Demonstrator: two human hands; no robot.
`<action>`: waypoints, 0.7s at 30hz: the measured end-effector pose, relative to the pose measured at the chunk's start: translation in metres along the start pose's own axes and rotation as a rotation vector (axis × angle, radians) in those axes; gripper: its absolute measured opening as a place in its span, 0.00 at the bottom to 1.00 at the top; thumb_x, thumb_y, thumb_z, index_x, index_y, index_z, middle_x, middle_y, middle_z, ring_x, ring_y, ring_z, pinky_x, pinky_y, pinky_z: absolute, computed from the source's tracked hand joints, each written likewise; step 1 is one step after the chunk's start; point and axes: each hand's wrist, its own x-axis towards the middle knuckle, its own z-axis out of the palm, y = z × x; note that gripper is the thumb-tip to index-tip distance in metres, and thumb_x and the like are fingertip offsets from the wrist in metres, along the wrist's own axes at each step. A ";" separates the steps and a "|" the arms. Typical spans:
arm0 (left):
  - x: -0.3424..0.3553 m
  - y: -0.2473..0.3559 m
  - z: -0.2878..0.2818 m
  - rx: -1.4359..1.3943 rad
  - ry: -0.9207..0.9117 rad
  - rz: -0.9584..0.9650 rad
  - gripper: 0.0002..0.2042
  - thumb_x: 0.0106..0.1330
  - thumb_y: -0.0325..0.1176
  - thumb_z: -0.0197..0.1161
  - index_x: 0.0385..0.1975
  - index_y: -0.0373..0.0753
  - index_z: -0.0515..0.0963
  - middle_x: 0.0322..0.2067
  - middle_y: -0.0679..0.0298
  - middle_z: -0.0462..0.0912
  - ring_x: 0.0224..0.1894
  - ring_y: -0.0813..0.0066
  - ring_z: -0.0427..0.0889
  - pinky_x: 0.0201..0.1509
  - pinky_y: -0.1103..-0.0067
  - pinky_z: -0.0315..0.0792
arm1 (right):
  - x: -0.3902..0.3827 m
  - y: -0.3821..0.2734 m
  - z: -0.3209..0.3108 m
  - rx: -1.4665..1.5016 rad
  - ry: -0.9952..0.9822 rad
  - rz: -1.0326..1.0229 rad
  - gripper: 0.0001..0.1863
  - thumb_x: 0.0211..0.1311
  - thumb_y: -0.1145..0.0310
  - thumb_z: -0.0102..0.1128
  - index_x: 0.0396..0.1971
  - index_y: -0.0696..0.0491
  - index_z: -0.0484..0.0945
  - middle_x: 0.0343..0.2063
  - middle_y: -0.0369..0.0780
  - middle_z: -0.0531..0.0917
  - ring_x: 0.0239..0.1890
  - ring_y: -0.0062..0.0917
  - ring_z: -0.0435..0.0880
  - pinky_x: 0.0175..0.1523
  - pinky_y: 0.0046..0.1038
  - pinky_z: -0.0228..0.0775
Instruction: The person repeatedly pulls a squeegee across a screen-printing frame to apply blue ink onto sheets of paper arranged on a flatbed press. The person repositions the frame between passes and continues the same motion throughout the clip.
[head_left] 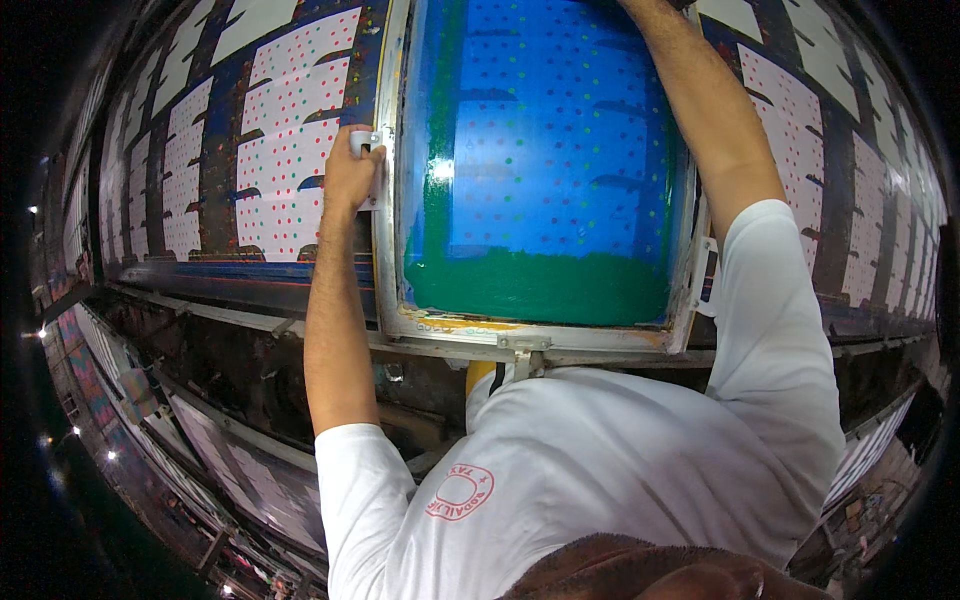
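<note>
A silkscreen printing frame (386, 220) with a metal rim lies in front of me over the long printing table. Its blue mesh (560, 215) shows dots and dark curved marks, with a thick band of green ink (540, 285) along the near end. My left hand (350, 172) is closed round a white handle (366, 140) on the frame's left side. Across the right part of the frame stretches my right arm, toward the far end; the hand itself lies beyond the picture's upper edge. Another white handle (707, 278) sits on the right side, untouched.
White fabric panels with red and green dots (295, 140) lie left of the frame. More dotted panels (785, 130) spread to the right. A metal rail (250, 318) runs along the table's near edge, and a bracket (523, 345) joins the frame's near side.
</note>
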 end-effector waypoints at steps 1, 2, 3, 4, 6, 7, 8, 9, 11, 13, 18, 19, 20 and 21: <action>0.000 -0.001 0.000 0.013 -0.004 -0.003 0.18 0.62 0.30 0.72 0.51 0.40 0.78 0.35 0.63 0.82 0.36 0.75 0.79 0.44 0.75 0.75 | 0.006 0.002 -0.003 -0.001 0.017 0.009 0.14 0.48 0.67 0.62 0.32 0.59 0.88 0.34 0.56 0.87 0.41 0.51 0.88 0.47 0.48 0.81; 0.000 -0.001 0.000 0.026 -0.007 -0.004 0.18 0.62 0.30 0.72 0.52 0.40 0.78 0.35 0.64 0.81 0.35 0.76 0.77 0.43 0.76 0.74 | 0.009 0.004 -0.006 -0.003 0.030 -0.010 0.15 0.48 0.67 0.61 0.33 0.59 0.88 0.36 0.56 0.87 0.42 0.50 0.89 0.49 0.48 0.82; 0.000 -0.002 0.000 0.050 -0.011 -0.007 0.18 0.63 0.30 0.72 0.52 0.41 0.77 0.35 0.65 0.80 0.35 0.76 0.76 0.42 0.76 0.73 | 0.010 0.004 -0.007 0.003 0.009 0.007 0.15 0.49 0.67 0.61 0.33 0.59 0.88 0.36 0.56 0.87 0.43 0.50 0.89 0.49 0.48 0.82; 0.000 -0.002 0.000 0.047 -0.007 0.022 0.18 0.63 0.30 0.72 0.52 0.40 0.77 0.34 0.67 0.79 0.33 0.78 0.74 0.40 0.77 0.71 | 0.012 0.004 -0.008 0.010 -0.011 0.029 0.15 0.49 0.67 0.61 0.33 0.59 0.88 0.36 0.56 0.87 0.43 0.49 0.89 0.49 0.48 0.82; 0.000 -0.002 0.001 -0.022 -0.025 -0.002 0.18 0.62 0.30 0.72 0.51 0.40 0.77 0.33 0.66 0.81 0.34 0.77 0.77 0.42 0.77 0.73 | 0.014 0.003 -0.009 0.016 -0.040 0.036 0.15 0.49 0.67 0.61 0.34 0.59 0.88 0.36 0.56 0.87 0.44 0.49 0.89 0.50 0.48 0.82; 0.000 -0.001 0.000 -0.058 -0.032 -0.015 0.17 0.62 0.30 0.71 0.50 0.40 0.77 0.33 0.66 0.81 0.35 0.76 0.78 0.42 0.76 0.74 | 0.014 0.002 -0.008 0.010 -0.054 0.018 0.15 0.49 0.67 0.61 0.34 0.59 0.88 0.36 0.56 0.87 0.44 0.49 0.89 0.50 0.48 0.82; 0.000 -0.001 0.001 0.004 -0.005 0.015 0.17 0.62 0.30 0.71 0.51 0.40 0.78 0.33 0.66 0.81 0.34 0.77 0.77 0.41 0.77 0.73 | 0.013 0.002 -0.008 0.003 -0.072 -0.002 0.15 0.49 0.67 0.61 0.34 0.59 0.88 0.37 0.56 0.88 0.44 0.49 0.89 0.50 0.47 0.82; -0.001 -0.001 0.000 0.019 -0.008 0.005 0.17 0.62 0.30 0.71 0.51 0.40 0.78 0.32 0.66 0.81 0.34 0.76 0.77 0.41 0.77 0.73 | 0.011 0.000 -0.007 -0.001 -0.086 0.012 0.15 0.49 0.68 0.61 0.34 0.59 0.88 0.36 0.56 0.88 0.44 0.49 0.89 0.50 0.47 0.82; 0.000 -0.001 -0.001 0.053 -0.004 0.007 0.18 0.62 0.30 0.71 0.51 0.40 0.78 0.32 0.66 0.81 0.34 0.76 0.78 0.41 0.76 0.74 | 0.006 -0.004 -0.007 -0.015 -0.102 0.044 0.15 0.48 0.68 0.61 0.34 0.58 0.88 0.36 0.56 0.88 0.43 0.49 0.89 0.48 0.47 0.82; 0.001 -0.002 -0.001 0.031 -0.002 0.030 0.18 0.61 0.31 0.71 0.51 0.40 0.78 0.34 0.64 0.82 0.35 0.74 0.79 0.43 0.75 0.75 | -0.008 -0.010 -0.008 -0.025 -0.174 -0.014 0.15 0.48 0.69 0.61 0.34 0.59 0.88 0.35 0.56 0.87 0.42 0.50 0.89 0.47 0.48 0.81; 0.004 -0.010 0.000 0.046 0.021 0.074 0.20 0.60 0.34 0.72 0.52 0.40 0.78 0.39 0.57 0.85 0.41 0.65 0.84 0.49 0.70 0.76 | -0.089 -0.055 -0.018 0.014 -0.293 -0.026 0.15 0.56 0.69 0.60 0.40 0.60 0.87 0.36 0.55 0.88 0.41 0.48 0.88 0.46 0.45 0.80; 0.005 -0.013 0.000 0.075 0.032 0.105 0.20 0.60 0.35 0.72 0.52 0.40 0.78 0.40 0.56 0.85 0.42 0.63 0.84 0.51 0.70 0.76 | -0.113 -0.068 -0.021 0.015 -0.290 -0.057 0.14 0.55 0.69 0.63 0.40 0.57 0.87 0.37 0.53 0.88 0.41 0.48 0.89 0.47 0.46 0.81; 0.007 -0.014 0.001 0.055 0.014 0.089 0.21 0.60 0.37 0.72 0.52 0.41 0.79 0.42 0.54 0.86 0.45 0.60 0.85 0.53 0.69 0.76 | -0.137 -0.082 -0.026 0.012 -0.282 -0.086 0.14 0.54 0.68 0.65 0.40 0.54 0.88 0.37 0.51 0.89 0.42 0.47 0.89 0.48 0.47 0.81; 0.008 -0.017 0.000 0.048 0.009 0.111 0.21 0.59 0.38 0.72 0.52 0.41 0.79 0.44 0.54 0.86 0.47 0.59 0.86 0.55 0.68 0.77 | -0.160 -0.095 -0.032 0.007 -0.272 -0.113 0.14 0.52 0.67 0.68 0.40 0.51 0.88 0.38 0.49 0.89 0.43 0.46 0.89 0.49 0.49 0.82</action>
